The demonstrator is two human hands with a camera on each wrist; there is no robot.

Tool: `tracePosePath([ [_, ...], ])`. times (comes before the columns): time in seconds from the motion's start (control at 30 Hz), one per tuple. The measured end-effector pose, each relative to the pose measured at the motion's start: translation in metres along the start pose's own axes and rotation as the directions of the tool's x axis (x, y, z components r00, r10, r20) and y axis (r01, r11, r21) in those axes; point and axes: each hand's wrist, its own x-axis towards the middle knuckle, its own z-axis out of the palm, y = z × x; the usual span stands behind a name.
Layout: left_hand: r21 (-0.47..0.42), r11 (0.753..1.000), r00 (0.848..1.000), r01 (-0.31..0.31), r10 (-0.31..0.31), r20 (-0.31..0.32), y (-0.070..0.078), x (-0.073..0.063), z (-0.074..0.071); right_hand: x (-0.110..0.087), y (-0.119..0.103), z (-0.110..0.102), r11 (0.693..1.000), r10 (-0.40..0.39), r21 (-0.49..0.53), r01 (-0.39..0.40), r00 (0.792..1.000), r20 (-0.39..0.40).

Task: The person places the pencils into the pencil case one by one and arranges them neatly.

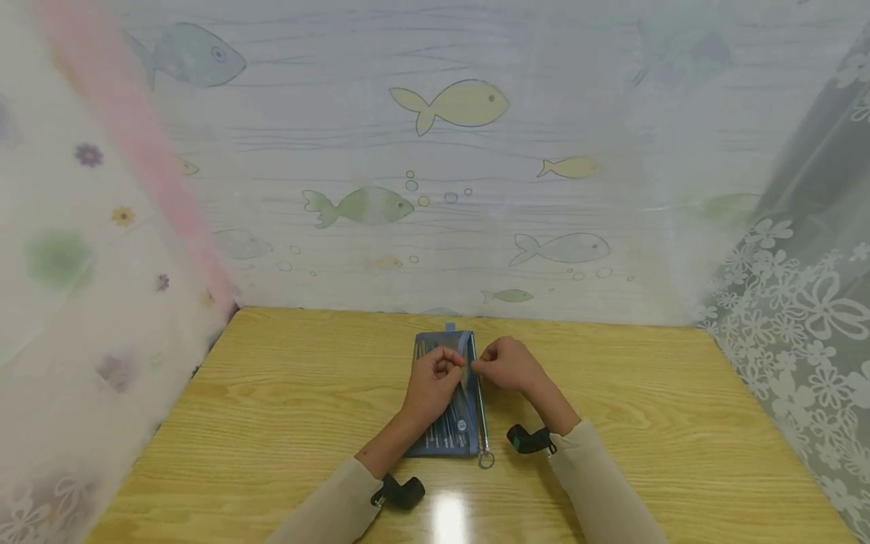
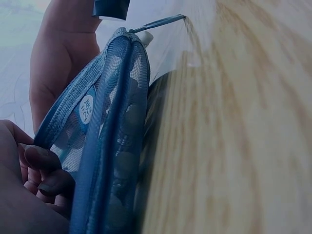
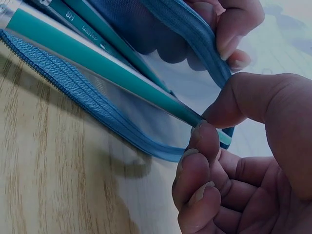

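A blue mesh zip pouch [image 1: 442, 447] lies on the table, its zip open along the right side. My left hand [image 1: 431, 384] pinches the pouch's zip edge between thumb and fingers, as the right wrist view shows. Between thumb and forefinger, my right hand [image 1: 513, 366] grips the end of a green pencil [image 3: 112, 67] with silvery stripes, lying at the pouch's opening. Other green pencils [image 3: 95, 36], one marked HB, show inside the pouch. A round white label [image 2: 86, 108] sits on its side. By the near right corner is a ring [image 1: 485, 460].
The wood-grain table [image 1: 285, 393] reaches back to a fish-patterned curtain [image 1: 448, 227]. Flowered sheeting [image 1: 115, 249] hangs at the left, and lace [image 1: 809, 302] at the right. Each wrist carries a black camera [image 1: 405, 492].
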Motion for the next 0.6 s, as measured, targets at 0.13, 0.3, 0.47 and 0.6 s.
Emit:
tracePosePath([
  [0.13, -0.009, 1.0, 1.0, -0.003, 0.003, 0.007, 0.011, -0.0036, -0.0004, -0.0003, 0.0001, 0.0007, 1.0, -0.005, -0.004, 0.005, 1.0, -0.008],
  [0.3, -0.008, 1.0, 1.0, 0.006, -0.006, 0.004, 0.01, -0.0036, -0.0001, -0.0006, 0.0005, 0.0015, 1.0, -0.012, 0.003, 0.012, 1.0, -0.023],
  [0.47, 0.001, 1.0, 1.0, 0.01, -0.01, 0.001, 0.0108, -0.0044, 0.0002, 0.0002, 0.0008, 0.0023, 1.0, -0.013, 0.002, 0.013, 0.999, -0.04],
  [0.6, 0.008, 1.0, 1.0, 0.015, -0.015, 0.005, 0.0116, -0.0041, -0.0003, 0.0004, 0.0004, 0.0025, 1.0, -0.019, 0.001, 0.019, 0.999, -0.044],
])
